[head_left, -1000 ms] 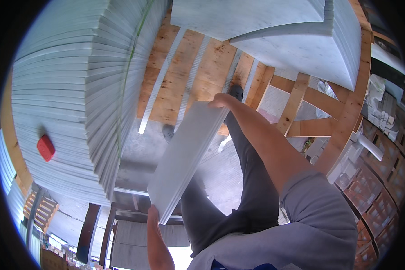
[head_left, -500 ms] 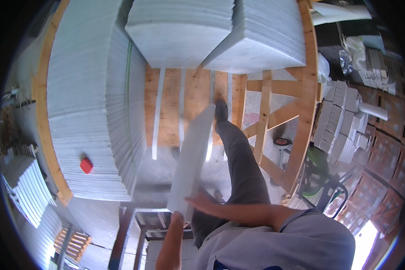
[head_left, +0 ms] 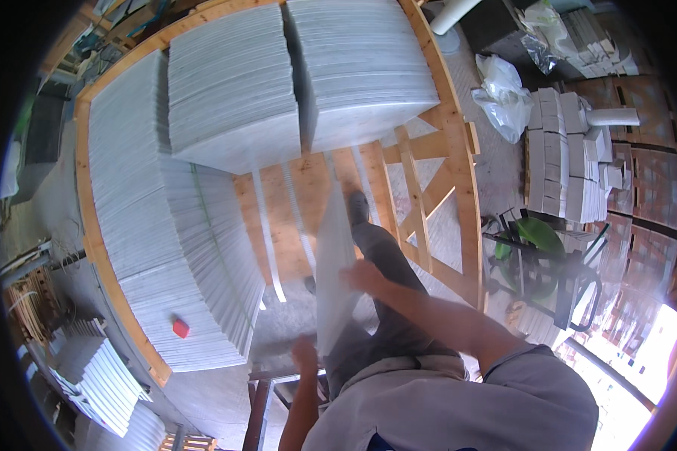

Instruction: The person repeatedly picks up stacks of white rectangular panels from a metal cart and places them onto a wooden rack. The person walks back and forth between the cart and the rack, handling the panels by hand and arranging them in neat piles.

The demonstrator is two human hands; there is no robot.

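A flat white-grey stone slab (head_left: 334, 274) stands steeply tilted in front of my body, its far end over the wooden crate floor. My right hand (head_left: 365, 279) is closed at the slab's right side, blurred, with the fingertips partly hidden. Beside the slab's near left corner is my left hand (head_left: 305, 353), its fingers smeared by motion; whether it touches the slab I cannot tell. My foot (head_left: 359, 205) rests on the boards of the crate. Rows of similar slabs (head_left: 229, 90) stand on edge along the crate's far side, with a long row (head_left: 139, 218) on the left.
The open wooden crate (head_left: 466, 225) has a braced right side. A red block (head_left: 180, 328) lies on the left row. Below stands a metal frame (head_left: 259, 406). To the right are a green and black wheeled device (head_left: 538, 252), stacked white boxes (head_left: 553, 154) and a plastic bag (head_left: 502, 98).
The view has turned and shifted, showing more of the crate's far side. My right hand has moved farther up the slab's side, and my left hand has come away from its near end corner.
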